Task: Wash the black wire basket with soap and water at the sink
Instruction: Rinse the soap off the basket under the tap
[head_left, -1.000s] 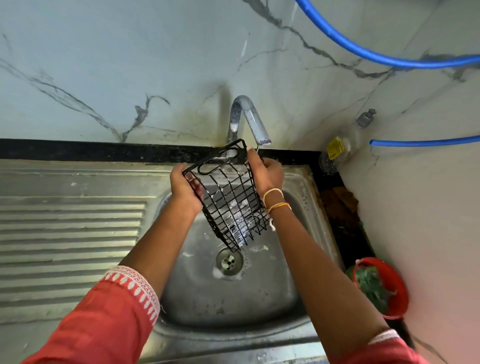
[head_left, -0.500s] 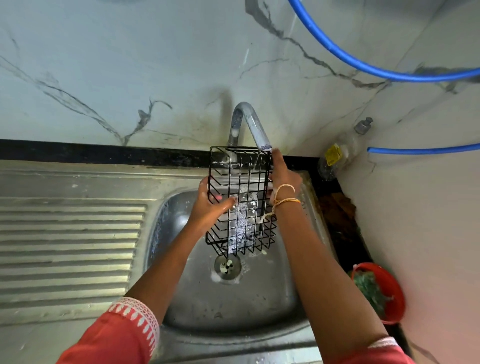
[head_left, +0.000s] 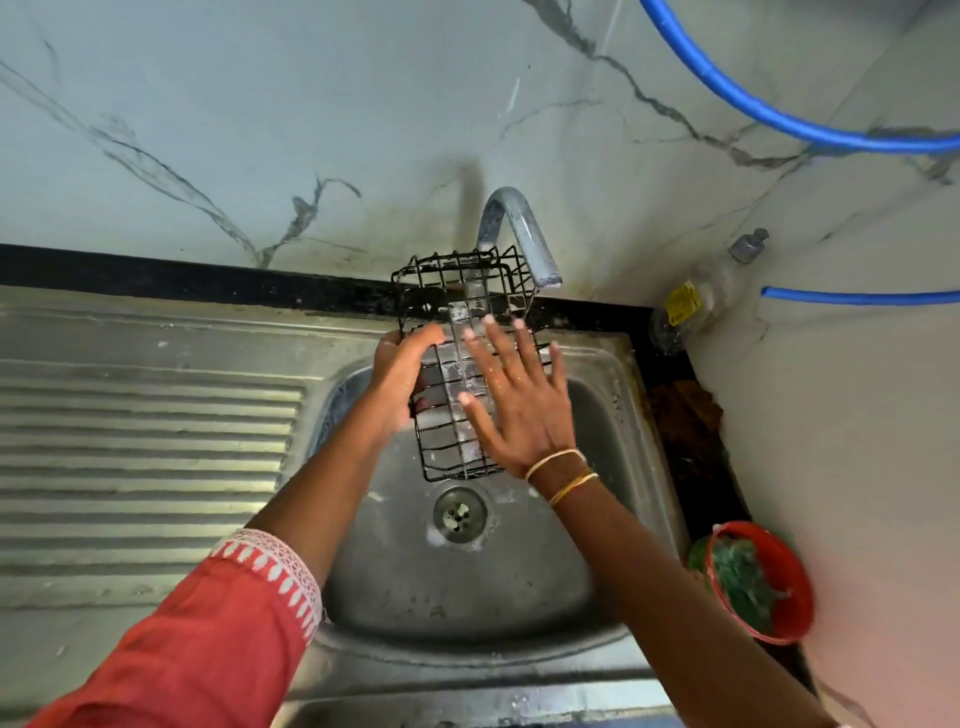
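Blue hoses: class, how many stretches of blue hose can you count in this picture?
2. One blue hose curves across the upper right wall; a second blue hose runs level at the right edge, lower down. They may join off-frame.

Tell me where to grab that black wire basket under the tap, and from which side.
Grip the black wire basket by its left long edge, coming in from the left, probably as the left hand grips it now. It hangs lengthwise over the sink, under the tap, and the open wires let fingers hook through. That leaves the right hand, resting flat on the mesh, free to rub.
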